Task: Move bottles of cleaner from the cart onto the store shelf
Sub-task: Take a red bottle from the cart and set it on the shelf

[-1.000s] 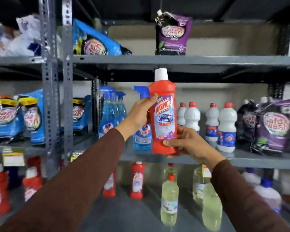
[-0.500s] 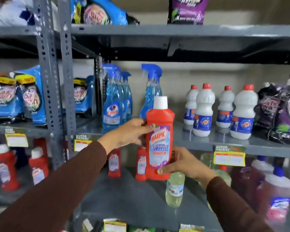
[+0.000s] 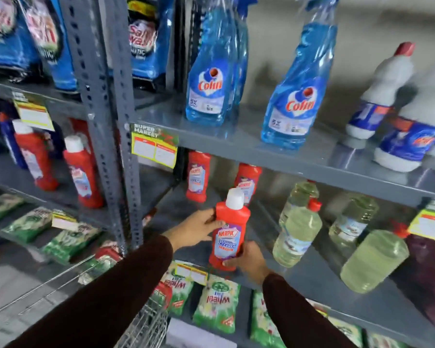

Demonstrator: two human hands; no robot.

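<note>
A red Harpic bathroom cleaner bottle [image 3: 230, 232] with a white cap stands upright at the front edge of the lower grey shelf [image 3: 312, 277]. My left hand [image 3: 199, 228] grips its upper left side. My right hand [image 3: 246, 258] cups its base from the right. Two more red Harpic bottles [image 3: 197, 175] stand further back on the same shelf. The wire cart [image 3: 146, 327] shows at the bottom, below my left sleeve.
Pale yellow bottles [image 3: 298, 229] stand to the right on the same shelf. Blue Colin spray bottles [image 3: 291, 96] and white bottles [image 3: 377, 96] fill the shelf above. Green detergent packs [image 3: 216, 302] lie below. A grey upright post [image 3: 111, 121] divides off the left bay, which holds red bottles [image 3: 82, 172].
Both hands have brought the Harpic bottle down from the middle shelf level to the lower shelf. The view has tilted downward and moved closer.
</note>
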